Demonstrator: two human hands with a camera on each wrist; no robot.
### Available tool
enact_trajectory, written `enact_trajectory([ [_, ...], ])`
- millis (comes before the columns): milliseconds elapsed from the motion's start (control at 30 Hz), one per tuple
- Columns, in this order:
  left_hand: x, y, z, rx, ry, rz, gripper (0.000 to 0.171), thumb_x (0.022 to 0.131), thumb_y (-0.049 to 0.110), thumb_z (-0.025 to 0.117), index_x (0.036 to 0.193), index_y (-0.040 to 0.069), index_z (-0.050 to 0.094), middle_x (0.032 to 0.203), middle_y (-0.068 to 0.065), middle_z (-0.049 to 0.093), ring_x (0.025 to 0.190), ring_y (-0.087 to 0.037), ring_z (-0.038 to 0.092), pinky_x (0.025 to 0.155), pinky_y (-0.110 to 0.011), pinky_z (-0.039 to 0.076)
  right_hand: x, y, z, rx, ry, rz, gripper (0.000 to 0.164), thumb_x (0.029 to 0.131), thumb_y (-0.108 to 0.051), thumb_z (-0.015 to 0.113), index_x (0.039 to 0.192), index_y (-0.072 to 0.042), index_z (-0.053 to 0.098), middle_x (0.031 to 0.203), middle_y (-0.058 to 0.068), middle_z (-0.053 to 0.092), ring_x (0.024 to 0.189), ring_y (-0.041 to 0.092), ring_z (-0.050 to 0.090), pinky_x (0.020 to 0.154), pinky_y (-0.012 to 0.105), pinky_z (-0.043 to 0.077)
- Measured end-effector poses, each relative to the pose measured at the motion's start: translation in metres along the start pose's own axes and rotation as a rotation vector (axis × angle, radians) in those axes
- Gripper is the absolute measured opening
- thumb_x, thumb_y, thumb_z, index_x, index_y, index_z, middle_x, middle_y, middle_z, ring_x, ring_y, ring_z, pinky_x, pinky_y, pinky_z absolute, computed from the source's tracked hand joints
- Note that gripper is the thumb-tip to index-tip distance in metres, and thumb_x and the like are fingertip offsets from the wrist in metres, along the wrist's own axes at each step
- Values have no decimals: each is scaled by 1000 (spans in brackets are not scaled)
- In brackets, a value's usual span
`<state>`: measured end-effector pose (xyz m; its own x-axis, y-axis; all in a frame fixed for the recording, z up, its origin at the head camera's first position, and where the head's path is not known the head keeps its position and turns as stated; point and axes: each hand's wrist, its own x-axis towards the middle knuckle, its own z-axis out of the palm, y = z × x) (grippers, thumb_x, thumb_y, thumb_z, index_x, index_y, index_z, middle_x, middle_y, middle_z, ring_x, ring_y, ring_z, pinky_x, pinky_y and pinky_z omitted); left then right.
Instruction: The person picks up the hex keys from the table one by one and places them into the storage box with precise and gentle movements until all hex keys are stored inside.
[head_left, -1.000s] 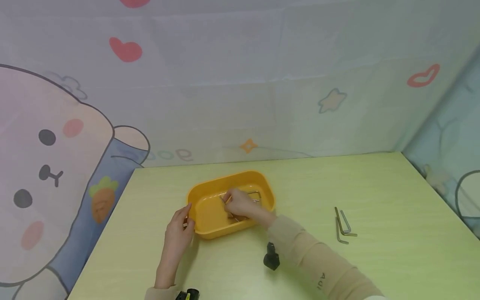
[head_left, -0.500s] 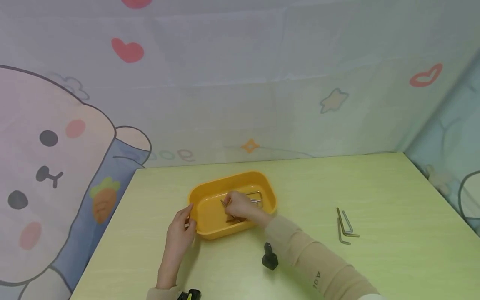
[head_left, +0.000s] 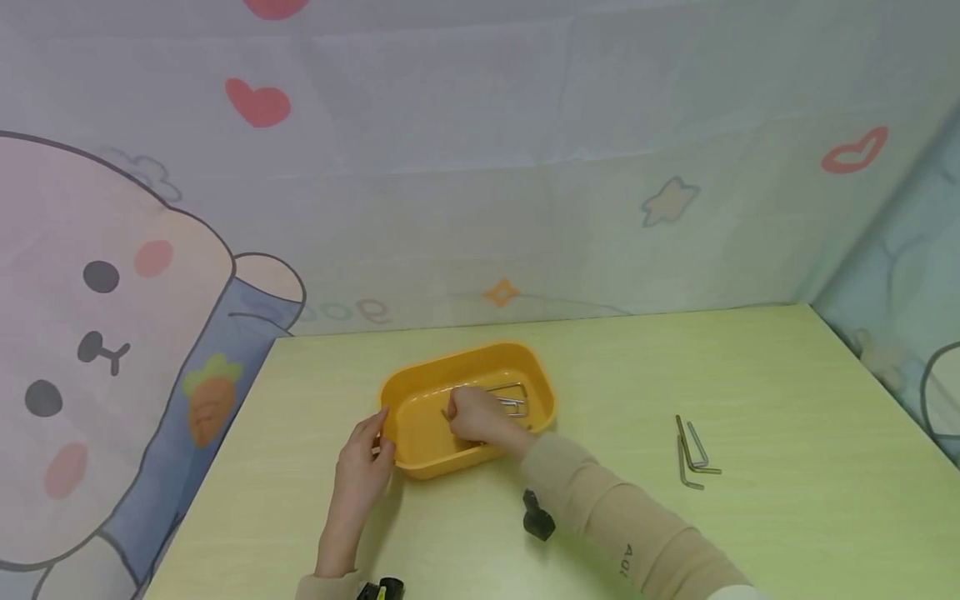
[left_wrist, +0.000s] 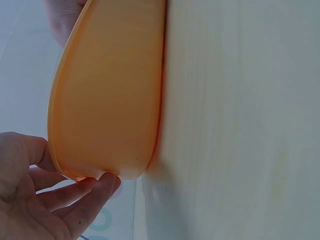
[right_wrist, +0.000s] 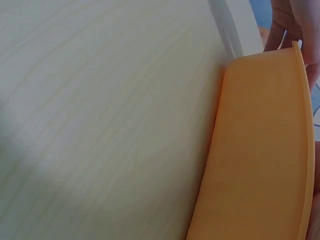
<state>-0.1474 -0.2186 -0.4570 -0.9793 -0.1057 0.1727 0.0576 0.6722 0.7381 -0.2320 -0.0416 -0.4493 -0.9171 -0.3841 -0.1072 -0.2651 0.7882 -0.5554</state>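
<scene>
A yellow tray [head_left: 427,469] stands on the table with several L-shaped hex keys [head_left: 514,406] in its right part. My left hand [head_left: 362,468] holds the tray's left end, its fingertips on the rim and outer wall, as the left wrist view also shows. My right hand [head_left: 478,415] is down inside the tray with its fingers curled in. The end of one hex key [head_left: 446,414] sticks out beside those fingers, which seem to pinch it; the hand hides most of it. In the right wrist view the tray's outer wall [right_wrist: 255,150] covers nearly all of that hand.
Several hex keys [head_left: 692,458] lie together on the table, right of the tray. A black wrist camera [head_left: 537,518] juts from the right sleeve, in front of the tray. A printed cloth [head_left: 480,208] hangs behind the table's far edge.
My right hand has turned and curled in further within the tray, covering the hex key parts seen near its fingers before. The left hand keeps its place on the tray.
</scene>
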Motion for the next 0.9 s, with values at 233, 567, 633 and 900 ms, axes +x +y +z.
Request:
enact_trajectory([
  [233, 1, 0, 1, -2, -2, -3, 48, 93, 4, 46, 141, 1, 47, 138, -21, 51, 106, -33, 62, 90, -45, 56, 2, 3, 1, 8, 27, 1, 7, 84, -5, 60, 86, -8, 65, 88, 4, 68, 73, 15, 57, 66, 29, 51],
  [567, 1, 0, 0, -11, -7, -11, 47, 94, 5, 45, 141, 1, 46, 138, -21, 51, 106, -32, 61, 90, -44, 56, -3, 4, -7, 59, 40, -25, 7, 87, -15, 61, 90, -10, 66, 93, 4, 70, 76, 16, 59, 69, 29, 51],
  [633, 1, -1, -1, -8, -7, -12, 47, 94, 5, 45, 141, 1, 46, 138, -21, 51, 106, -32, 61, 90, -44, 56, -4, 4, -8, 76, 39, -25, 7, 87, -17, 62, 90, -11, 66, 92, 4, 69, 72, 15, 56, 65, 27, 49],
  [900, 0, -2, -1, -2, -18, -13, 48, 94, 5, 45, 142, 2, 45, 138, -22, 51, 107, -33, 60, 90, -45, 55, -12, -1, -14, 126, 41, -8, 11, 81, -8, 60, 90, -12, 65, 84, 2, 64, 61, 13, 47, 53, 23, 38],
])
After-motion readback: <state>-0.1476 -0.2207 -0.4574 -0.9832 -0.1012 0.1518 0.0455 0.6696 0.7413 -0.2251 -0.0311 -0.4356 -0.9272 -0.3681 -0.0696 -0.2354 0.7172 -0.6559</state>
